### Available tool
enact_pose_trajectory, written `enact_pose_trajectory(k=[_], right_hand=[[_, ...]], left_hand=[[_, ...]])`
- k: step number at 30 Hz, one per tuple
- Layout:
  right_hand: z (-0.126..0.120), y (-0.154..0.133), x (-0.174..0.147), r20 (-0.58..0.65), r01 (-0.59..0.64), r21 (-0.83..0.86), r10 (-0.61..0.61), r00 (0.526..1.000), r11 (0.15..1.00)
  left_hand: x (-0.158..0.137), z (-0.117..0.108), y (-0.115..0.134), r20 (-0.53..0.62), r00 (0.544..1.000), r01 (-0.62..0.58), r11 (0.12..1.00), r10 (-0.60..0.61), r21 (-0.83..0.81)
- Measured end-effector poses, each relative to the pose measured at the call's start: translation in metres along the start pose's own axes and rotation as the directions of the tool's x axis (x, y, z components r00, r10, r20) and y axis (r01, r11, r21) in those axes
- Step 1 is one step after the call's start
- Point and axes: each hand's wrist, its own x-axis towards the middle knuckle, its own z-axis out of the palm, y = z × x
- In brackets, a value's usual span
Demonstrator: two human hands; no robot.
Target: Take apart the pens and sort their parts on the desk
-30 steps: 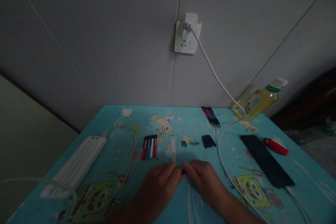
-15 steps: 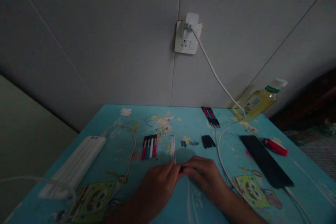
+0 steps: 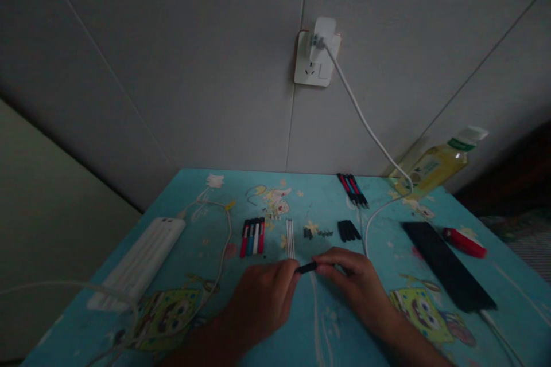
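A short black pen piece [image 3: 306, 268] is stretched between my hands above the near middle of the table. My left hand [image 3: 269, 292] is closed round its left end. At the other end, the thumb and fingers of my right hand [image 3: 346, 275] pinch it. Slim pen refills [image 3: 290, 238] lie just beyond my left hand. To their left is a row of coloured pen barrels [image 3: 253, 237] with black ends. Small dark parts [image 3: 318, 233] and several black pen pieces [image 3: 348, 231] lie to the right of the refills.
Several pens [image 3: 353, 190] lie near the wall. A bottle of yellow liquid [image 3: 439, 163] stands at the back right. On the right are a dark phone-like slab [image 3: 447, 266] and a red object [image 3: 465, 242]. A white power strip or bank [image 3: 140, 264] and cables [image 3: 224, 246] lie left.
My hands have drawn apart a little, so more of the black pen piece shows between them. The view has shifted slightly left.
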Motion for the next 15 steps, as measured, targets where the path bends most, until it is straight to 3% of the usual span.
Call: enact_pose_trajectory(k=[9,13,15], right_hand=[[-0.009,-0.005,0.000,0.143,0.093,-0.066,-0.083,0.986,0.993],[-0.014,-0.005,-0.001,0.157,0.233,-0.091,-0.217,0.963,0.968],[-0.018,-0.005,-0.001,0.173,0.356,-0.116,-0.335,0.926,0.927]], left_hand=[[0.001,0.001,-0.003,0.099,0.995,-0.014,1.000,0.012,0.019],[0.000,0.000,-0.004,0.084,0.995,-0.052,0.999,0.052,-0.005],[0.000,-0.001,-0.003,0.059,0.995,-0.075,0.997,0.077,-0.024]])
